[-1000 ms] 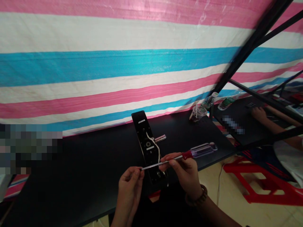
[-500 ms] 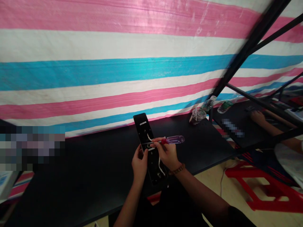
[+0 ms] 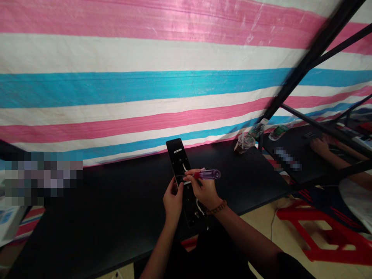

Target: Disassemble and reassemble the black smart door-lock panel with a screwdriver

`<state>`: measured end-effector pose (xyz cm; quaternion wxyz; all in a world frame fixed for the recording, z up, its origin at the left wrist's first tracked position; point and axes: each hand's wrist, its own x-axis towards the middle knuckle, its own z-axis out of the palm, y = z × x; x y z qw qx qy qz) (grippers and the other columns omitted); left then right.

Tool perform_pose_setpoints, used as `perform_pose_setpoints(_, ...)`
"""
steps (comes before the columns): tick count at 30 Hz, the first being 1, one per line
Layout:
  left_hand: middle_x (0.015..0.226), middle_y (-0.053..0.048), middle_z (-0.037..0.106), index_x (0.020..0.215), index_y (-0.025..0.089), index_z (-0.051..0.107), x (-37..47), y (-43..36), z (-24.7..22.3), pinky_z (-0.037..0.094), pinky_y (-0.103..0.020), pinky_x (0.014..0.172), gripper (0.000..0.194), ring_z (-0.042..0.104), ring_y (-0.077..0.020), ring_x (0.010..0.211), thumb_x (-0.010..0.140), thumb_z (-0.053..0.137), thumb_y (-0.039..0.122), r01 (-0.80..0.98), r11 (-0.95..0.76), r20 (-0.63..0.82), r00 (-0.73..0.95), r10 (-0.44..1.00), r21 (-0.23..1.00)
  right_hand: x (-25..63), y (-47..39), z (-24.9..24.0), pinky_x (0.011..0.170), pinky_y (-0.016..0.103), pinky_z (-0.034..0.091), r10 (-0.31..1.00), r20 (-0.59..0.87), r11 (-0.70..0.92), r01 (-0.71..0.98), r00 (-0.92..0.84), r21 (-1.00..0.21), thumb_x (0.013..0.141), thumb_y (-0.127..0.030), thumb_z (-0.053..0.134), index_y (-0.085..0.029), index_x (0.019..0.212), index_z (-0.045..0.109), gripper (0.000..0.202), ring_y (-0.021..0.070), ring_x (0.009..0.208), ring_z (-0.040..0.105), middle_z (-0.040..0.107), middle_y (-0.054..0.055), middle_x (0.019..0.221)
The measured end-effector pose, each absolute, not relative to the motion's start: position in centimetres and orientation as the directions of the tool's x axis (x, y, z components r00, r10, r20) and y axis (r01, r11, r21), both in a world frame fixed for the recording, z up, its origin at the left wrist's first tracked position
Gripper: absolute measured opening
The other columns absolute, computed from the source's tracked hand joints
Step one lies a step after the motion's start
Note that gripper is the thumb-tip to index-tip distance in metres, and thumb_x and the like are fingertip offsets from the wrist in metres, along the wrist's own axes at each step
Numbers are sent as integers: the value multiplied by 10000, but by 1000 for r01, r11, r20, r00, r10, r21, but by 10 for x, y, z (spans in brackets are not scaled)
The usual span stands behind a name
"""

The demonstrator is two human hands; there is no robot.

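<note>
Right hand (image 3: 205,190) grips a purple-handled screwdriver (image 3: 210,174) crosswise over a long black panel (image 3: 174,155). Left hand (image 3: 173,199) (hold unclear) meets the panel's edge.

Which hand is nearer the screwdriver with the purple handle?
Right. The right hand holds the screwdriver; the left hand is left of it, at the black panel's edge.

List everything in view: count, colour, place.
Sheet: one, striped pink-white-blue, background
Frame: one, black, right
Table: one, black, centre
Second table: one, black, right
Panel: one, black, on table
Cord: one, white, on panel
Screwdriver: one, purple and red, over panel
Cup: one, clear, table's back right
Bottles: two, clear, beside cup and on second table
Stool: one, red, lower right
Blurred patches: two, unclear, far left, second table
Co-worker's hand: one clear, second table
Bracelet: one, brown, right wrist
Left hand: one, at panel
Right hand: one, on screwdriver
</note>
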<state>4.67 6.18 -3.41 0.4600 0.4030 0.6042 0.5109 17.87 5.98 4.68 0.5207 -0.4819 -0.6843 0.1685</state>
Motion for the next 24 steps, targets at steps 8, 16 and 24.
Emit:
perform_pose_setpoints(8, 1008, -110, 768, 1315, 128, 653, 46, 62, -35, 558, -336, 792, 650, 722, -246, 895, 763, 736, 460, 13, 153, -145, -263, 954, 988, 178, 61, 47, 882, 352, 554, 859, 512, 462, 439, -6, -770, 973, -252, 542, -257, 882, 740, 218, 204, 908, 739, 781, 57, 980)
perform_pose_setpoints(16, 998, -106, 767, 1305, 139, 662, 46, 62, -36, 561, -339, 803, 636, 722, -238, 878, 765, 742, 465, 23, 134, -123, -263, 957, 991, 178, 59, 48, 925, 357, 540, 842, 540, 480, 444, 10, -757, 974, -230, 541, -261, 889, 737, 215, 203, 934, 743, 779, 48, 983)
perform_pose_setpoints(24, 1011, -119, 759, 1327, 114, 645, 46, 61, -34, 546, -332, 800, 674, 707, -236, 879, 767, 735, 478, 19, 133, -124, -251, 960, 991, 178, 61, 49, 841, 328, 570, 843, 538, 486, 457, -19, -745, 973, -222, 535, -247, 882, 729, 216, 203, 903, 749, 781, 66, 975)
